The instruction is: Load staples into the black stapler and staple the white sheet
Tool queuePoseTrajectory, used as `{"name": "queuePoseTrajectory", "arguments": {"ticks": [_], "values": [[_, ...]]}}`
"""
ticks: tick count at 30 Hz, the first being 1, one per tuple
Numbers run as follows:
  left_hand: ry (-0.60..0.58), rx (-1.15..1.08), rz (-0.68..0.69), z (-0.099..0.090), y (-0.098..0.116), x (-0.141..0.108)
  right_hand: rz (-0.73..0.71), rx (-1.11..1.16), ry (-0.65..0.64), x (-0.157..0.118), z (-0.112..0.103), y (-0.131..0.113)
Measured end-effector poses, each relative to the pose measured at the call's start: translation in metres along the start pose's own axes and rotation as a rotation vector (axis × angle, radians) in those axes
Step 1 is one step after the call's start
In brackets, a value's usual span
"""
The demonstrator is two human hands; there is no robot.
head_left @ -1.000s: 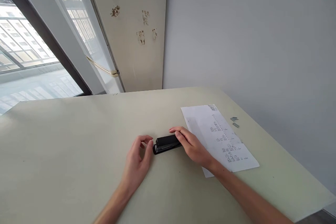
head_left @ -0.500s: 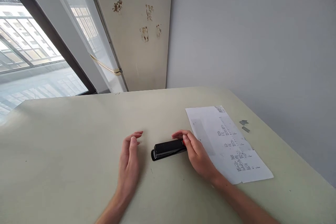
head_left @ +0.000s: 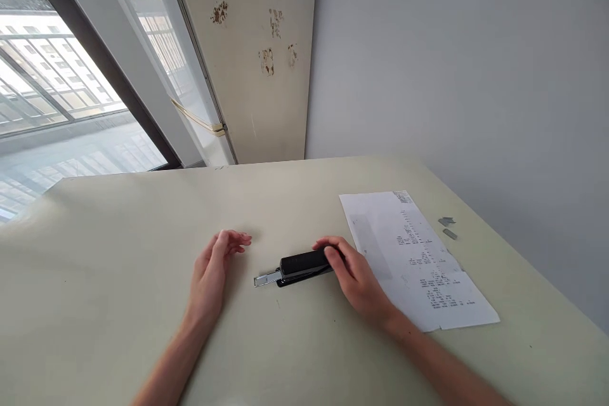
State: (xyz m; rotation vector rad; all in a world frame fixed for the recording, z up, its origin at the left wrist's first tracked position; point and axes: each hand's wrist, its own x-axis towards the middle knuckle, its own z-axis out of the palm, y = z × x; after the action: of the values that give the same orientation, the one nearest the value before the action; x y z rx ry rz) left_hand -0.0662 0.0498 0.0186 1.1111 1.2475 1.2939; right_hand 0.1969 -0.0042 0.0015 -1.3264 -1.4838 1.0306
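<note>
A black stapler lies on the pale table, pointing left and slightly toward me. From its front end sticks out a metal staple tray. My right hand is closed around the stapler's rear end, thumb on top, and covers that end. To the left of the tray, my left hand rests its side by the tabletop with fingers loosely curled and apart, holding nothing.
Right of the stapler lies a printed sheet of paper, partly under my right forearm. Small grey staple strips sit near the table's right edge, by the wall. A window is at the left.
The metal tray has slid out of the stapler's front end. My left hand has moved left, away from the stapler. My right hand keeps its hold on the rear end.
</note>
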Motion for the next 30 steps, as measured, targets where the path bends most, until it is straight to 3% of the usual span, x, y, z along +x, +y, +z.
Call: {"name": "queuePoseTrajectory", "arguments": {"ticks": [5,9,13,17,20,24,30], "values": [[-0.170,0.021,-0.019,0.010,-0.006,-0.010,-0.128,-0.140,-0.069,-0.004,0.003,0.000],[-0.167,-0.057,-0.055,0.011,-0.006,-0.010,-0.076,-0.122,-0.044,-0.006,0.007,-0.001],[-0.122,-0.383,-0.187,0.020,-0.002,-0.012,0.100,0.146,-0.039,-0.008,0.006,-0.007],[-0.098,-0.777,-0.443,0.039,0.005,-0.028,0.275,0.654,-0.215,-0.011,0.009,-0.013],[-0.096,-0.916,-0.584,0.048,0.008,-0.040,0.368,0.911,-0.300,-0.014,0.016,-0.017],[-0.080,-1.005,-0.650,0.051,0.008,-0.043,0.413,0.984,-0.371,-0.016,0.021,-0.019],[-0.059,-1.019,-0.693,0.049,0.002,-0.040,0.468,0.973,-0.368,-0.017,0.022,-0.019]]}}
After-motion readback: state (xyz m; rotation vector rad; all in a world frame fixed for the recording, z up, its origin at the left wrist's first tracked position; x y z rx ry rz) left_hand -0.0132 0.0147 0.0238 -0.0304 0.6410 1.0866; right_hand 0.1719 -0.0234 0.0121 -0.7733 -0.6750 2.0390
